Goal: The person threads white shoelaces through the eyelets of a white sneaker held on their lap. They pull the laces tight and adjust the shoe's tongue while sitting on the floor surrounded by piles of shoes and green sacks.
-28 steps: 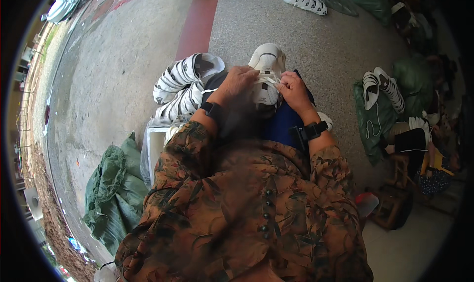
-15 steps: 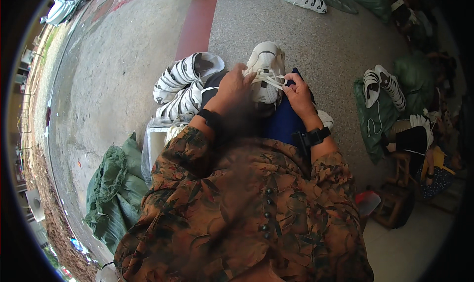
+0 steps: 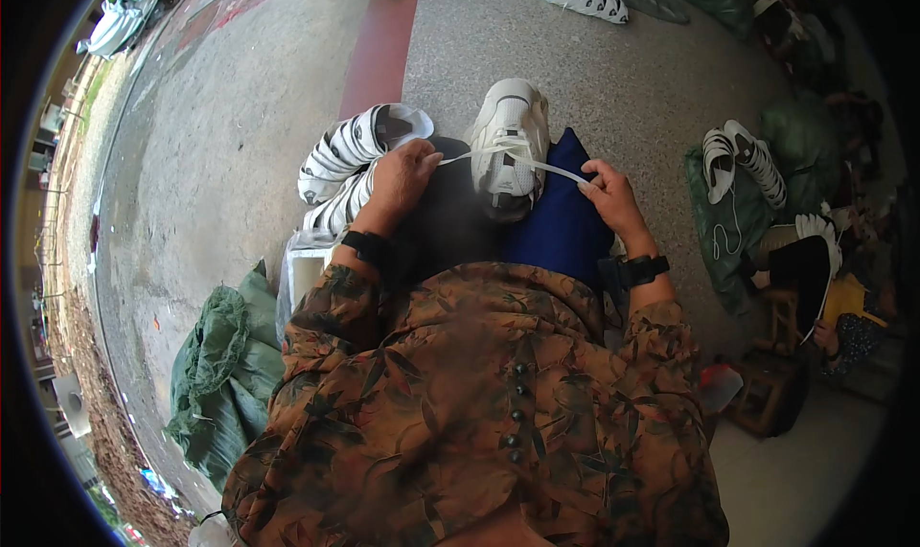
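Two ends of a white lace [image 3: 561, 170] are held apart over a pale shoe [image 3: 506, 175], which is set at the upper middle of the frame, above the lap, beside a blue cloth [image 3: 565, 245] and a darker one [image 3: 443, 212]. One end is pinched between closed fingers by the left hand [image 3: 401, 179], left of the frame's centre and just beside the striped white shoes [image 3: 347, 152]; the other is gripped by the right hand [image 3: 614, 200], right of centre, with thumb and fingers closed on it. Both stretches look nearly straight, and they are met at a crossing on top of the shoe; whether a knot is formed there cannot be told. From this, the step in hand is judged to be the tightening of the lace during tying. For the next move, an even pull to both sides seems to be called for, so that the crossing is kept centred and neither end is let slip; after that, a loop or second crossing could be made. Slack may be left under the crossing if one side is pulled harder than the other
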`<move>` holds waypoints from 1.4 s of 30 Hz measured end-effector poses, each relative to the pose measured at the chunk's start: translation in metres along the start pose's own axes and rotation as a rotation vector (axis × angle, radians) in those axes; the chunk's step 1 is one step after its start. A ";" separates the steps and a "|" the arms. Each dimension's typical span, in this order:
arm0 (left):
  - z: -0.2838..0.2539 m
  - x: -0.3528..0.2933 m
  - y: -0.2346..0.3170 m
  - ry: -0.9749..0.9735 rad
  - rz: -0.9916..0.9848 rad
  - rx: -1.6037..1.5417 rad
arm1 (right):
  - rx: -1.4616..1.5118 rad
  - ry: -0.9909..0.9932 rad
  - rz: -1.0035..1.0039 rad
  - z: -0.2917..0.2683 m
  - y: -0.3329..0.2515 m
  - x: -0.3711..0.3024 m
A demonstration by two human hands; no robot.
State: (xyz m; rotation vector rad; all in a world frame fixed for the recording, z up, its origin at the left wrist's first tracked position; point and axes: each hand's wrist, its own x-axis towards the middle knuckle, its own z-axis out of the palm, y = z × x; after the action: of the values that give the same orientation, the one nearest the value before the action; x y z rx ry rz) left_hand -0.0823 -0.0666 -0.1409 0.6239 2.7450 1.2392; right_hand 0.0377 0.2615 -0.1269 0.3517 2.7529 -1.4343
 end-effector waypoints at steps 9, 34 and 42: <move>0.042 0.022 0.038 -0.145 0.456 0.249 | -0.303 0.007 -0.387 0.042 -0.048 0.023; 0.032 0.011 0.046 0.027 0.570 0.329 | -0.840 0.062 -0.649 0.044 -0.039 0.033; 0.033 0.010 0.040 0.016 0.574 0.291 | -0.767 -0.074 -0.526 0.046 -0.050 0.036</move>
State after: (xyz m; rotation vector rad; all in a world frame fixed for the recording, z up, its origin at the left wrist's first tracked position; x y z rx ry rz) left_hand -0.0707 -0.0157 -0.1331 1.5159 2.8817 0.9034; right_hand -0.0115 0.2036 -0.1175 -0.4578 3.1664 -0.2908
